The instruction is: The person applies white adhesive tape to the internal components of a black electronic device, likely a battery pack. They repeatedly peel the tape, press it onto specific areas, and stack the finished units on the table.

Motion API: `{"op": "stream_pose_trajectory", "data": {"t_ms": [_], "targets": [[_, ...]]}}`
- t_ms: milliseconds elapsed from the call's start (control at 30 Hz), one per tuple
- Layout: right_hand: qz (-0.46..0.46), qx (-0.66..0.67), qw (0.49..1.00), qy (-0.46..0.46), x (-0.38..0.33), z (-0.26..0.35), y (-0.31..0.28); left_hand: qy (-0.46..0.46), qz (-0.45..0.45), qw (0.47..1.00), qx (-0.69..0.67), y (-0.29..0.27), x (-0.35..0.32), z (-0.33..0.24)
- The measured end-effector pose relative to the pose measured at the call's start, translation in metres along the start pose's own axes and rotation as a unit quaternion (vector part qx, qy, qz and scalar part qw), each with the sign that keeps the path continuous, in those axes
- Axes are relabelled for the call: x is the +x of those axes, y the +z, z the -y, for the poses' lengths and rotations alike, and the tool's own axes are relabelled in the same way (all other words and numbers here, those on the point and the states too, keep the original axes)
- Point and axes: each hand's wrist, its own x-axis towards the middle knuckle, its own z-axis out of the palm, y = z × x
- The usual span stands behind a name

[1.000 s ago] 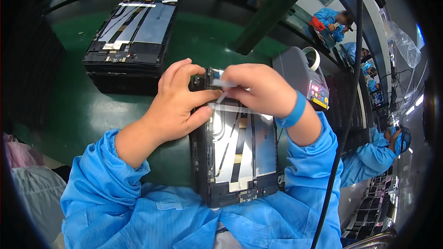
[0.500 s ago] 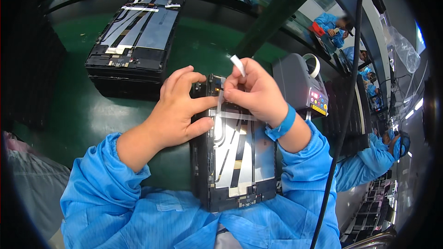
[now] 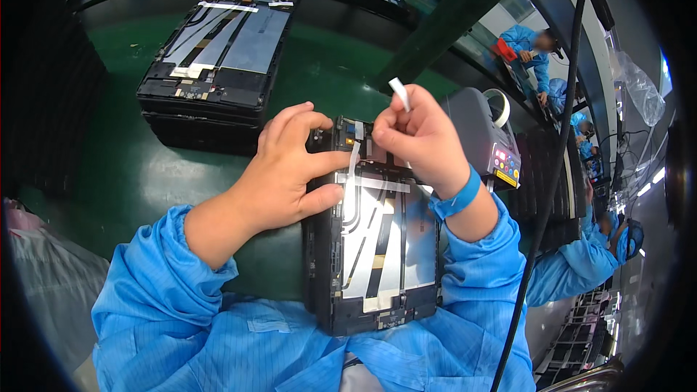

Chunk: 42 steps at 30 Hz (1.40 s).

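In front of me lies a black tablet-like assembly (image 3: pixel 417 247) on a stack of similar ones, its silver inside and dark ribbon cables facing up. A whitish tape strip (image 3: pixel 385 186) crosses its upper part, and a narrower strip (image 3: pixel 353 162) runs lengthwise near its left edge. My left hand (image 3: pixel 279 170) rests over that edge with fingers spread, the index fingertip at the narrow strip. Above the assembly's top end, my right hand (image 3: pixel 421 127) is closed, the thumb and fingers pinched. A short white tape piece (image 3: pixel 398 93) sticks up from its fingers.
A second stack of assemblies (image 3: pixel 203 112) stands at the far left on the green table (image 3: pixel 160 174). To the right sits a grey tape dispenser (image 3: pixel 465 123) with a white roll (image 3: pixel 499 107). A black cable (image 3: pixel 541 225) hangs down the right side. Co-workers in blue sit beyond.
My right hand has drawn back rightward from the assembly's upper left corner, still holding the tape piece. The narrow strip there now shows more clearly. My left hand stays nearly in place.
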Motion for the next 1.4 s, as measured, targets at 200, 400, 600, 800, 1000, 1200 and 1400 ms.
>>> {"op": "stream_pose_trajectory", "data": {"t_ms": [200, 400, 600, 800, 1000, 1200, 1400], "targets": [[-0.007, -0.105, 0.994, -0.004, -0.001, -0.01, 0.009, -0.002, 0.004, 1.0, 0.002, 0.0, 0.001, 0.0], [-0.021, -0.134, 0.99, 0.025, 0.007, 0.009, -0.006, -0.008, 0.01, 1.0, 0.0, -0.001, 0.001, -0.001], [-0.022, -0.228, 0.966, 0.12, 0.018, 0.014, 0.007, -0.01, 0.012, 1.0, -0.003, -0.002, 0.001, -0.002], [-0.061, -0.295, 0.949, 0.096, 0.02, 0.004, 0.011, -0.014, 0.013, 1.0, -0.004, -0.001, 0.0, -0.003], [-0.081, -0.41, 0.906, 0.071, 0.02, 0.001, 0.017, -0.008, 0.015, 1.0, 0.021, -0.001, 0.001, -0.002], [-0.071, -0.377, 0.92, -0.084, -0.009, -0.004, 0.016, -0.005, 0.014, 1.0, 0.027, -0.002, 0.002, -0.004], [0.052, -0.453, 0.878, -0.148, -0.031, -0.006, 0.009, 0.014, 0.004, 0.998, 0.06, -0.002, 0.001, -0.005]]}}
